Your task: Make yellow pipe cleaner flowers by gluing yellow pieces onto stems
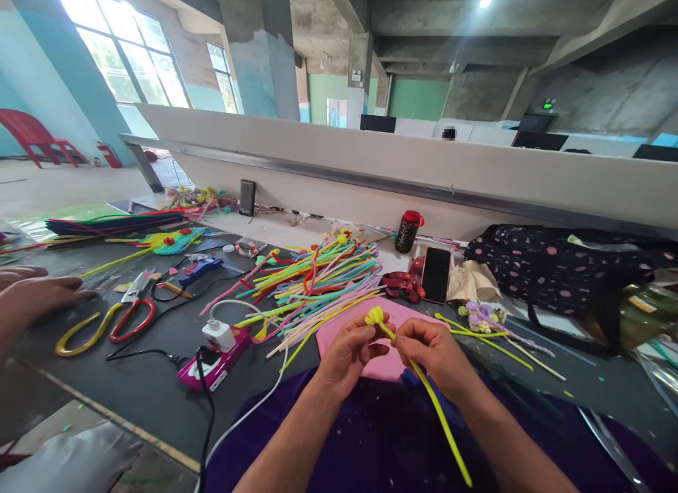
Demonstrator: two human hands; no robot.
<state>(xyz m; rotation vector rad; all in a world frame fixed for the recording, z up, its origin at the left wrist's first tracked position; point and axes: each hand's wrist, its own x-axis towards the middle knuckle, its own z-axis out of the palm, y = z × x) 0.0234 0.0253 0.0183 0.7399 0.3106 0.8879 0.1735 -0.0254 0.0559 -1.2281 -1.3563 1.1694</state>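
A yellow pipe-cleaner flower [375, 316] has a looped, bunched head and a long stem running down to the lower right. My left hand [349, 352] has its fingers closed round the flower just below the head. On the stem, my right hand [431, 348] pinches with thumb and fingertips, close beside the left. Beneath both hands lies a pink sheet [339, 330]. Loose yellow pipe cleaners [492, 334] and a small purple-and-yellow pipe-cleaner piece [479, 316] rest to the right of my right hand.
Left of my hands are a pile of coloured pipe cleaners [323, 274], a magenta power strip [215, 359] with cords, and scissors [132, 302]. Another person's hand [42, 292] is at far left. Behind stand a phone [436, 275], a dark bottle [407, 233] and a patterned bag [561, 274].
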